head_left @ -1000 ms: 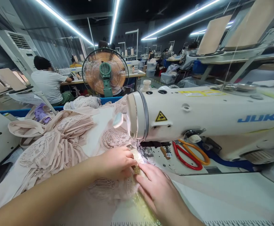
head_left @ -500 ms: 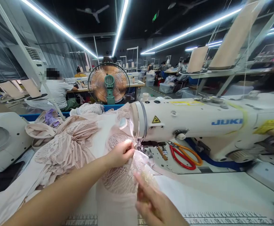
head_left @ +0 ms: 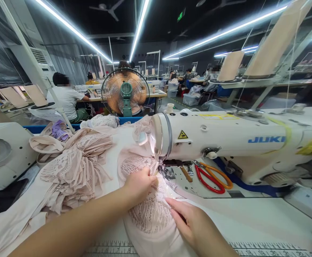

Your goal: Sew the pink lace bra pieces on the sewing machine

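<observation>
From the head view, I see the left hand (head_left: 140,182) pinched down on a pale pink lace piece (head_left: 147,210), fingers closed on the cloth right beside the needle area (head_left: 164,170) of the white sewing machine (head_left: 225,142). The right hand (head_left: 196,225) lies flat and narrow on the near edge of the same lace piece, fingertips (head_left: 172,204) pressing it to the white surface (head_left: 252,221); I read that as pressing rather than gripping. The lace piece spreads between both hands, its far end tucked under the head of the machine, its near end running toward the ruler strip (head_left: 265,248) printed along the edge of the surface.

Just behind the needle area, red and orange scissors (head_left: 212,176) lie on the machine bed, apart from both hands. To the left, a heap of matching pink lace garments (head_left: 75,167) is piled on the surface, touching nothing I hold. A second white machine (head_left: 3,157) sits at the far left.

Further back, an orange-bladed fan (head_left: 125,92) stands upright behind the heap. A person in a grey shirt (head_left: 67,101) sits at another table beyond it, and cones of thread (head_left: 276,39) rise on the rack at upper right.
</observation>
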A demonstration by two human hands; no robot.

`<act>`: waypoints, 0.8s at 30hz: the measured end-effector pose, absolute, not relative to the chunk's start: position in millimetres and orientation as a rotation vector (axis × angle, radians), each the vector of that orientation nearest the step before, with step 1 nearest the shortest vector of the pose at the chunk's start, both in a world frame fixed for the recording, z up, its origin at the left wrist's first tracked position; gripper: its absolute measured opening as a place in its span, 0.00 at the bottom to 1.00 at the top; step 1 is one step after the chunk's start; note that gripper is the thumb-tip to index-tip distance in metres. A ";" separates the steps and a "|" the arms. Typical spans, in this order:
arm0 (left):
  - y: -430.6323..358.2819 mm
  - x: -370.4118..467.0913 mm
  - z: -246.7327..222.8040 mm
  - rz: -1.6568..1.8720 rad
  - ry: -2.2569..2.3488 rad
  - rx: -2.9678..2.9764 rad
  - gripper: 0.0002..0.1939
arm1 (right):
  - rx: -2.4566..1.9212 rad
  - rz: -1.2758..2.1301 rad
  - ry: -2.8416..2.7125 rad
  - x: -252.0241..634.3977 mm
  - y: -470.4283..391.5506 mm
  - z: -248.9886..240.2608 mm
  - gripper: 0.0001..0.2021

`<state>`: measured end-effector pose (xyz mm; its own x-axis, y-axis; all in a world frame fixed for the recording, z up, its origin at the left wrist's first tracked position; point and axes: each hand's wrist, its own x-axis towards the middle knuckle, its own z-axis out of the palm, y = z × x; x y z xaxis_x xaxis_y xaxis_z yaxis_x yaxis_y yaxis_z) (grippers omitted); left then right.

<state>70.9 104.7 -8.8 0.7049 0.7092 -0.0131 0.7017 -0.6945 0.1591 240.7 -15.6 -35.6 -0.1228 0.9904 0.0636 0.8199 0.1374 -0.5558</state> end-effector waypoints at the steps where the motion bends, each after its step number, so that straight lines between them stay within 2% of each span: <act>1: 104.3 73.7 -7.0 0.036 1.168 2.765 0.13 | -1.773 0.579 -2.012 241.0 -14.8 -35.1 0.21; 9: 106.3 87.3 2.6 -0.122 1.272 2.776 0.11 | -1.879 0.572 -2.055 242.1 -2.7 -25.6 0.21; 24: 107.4 97.3 -2.7 -0.137 1.301 2.721 0.09 | -1.992 0.596 -2.136 244.1 9.9 -17.5 0.22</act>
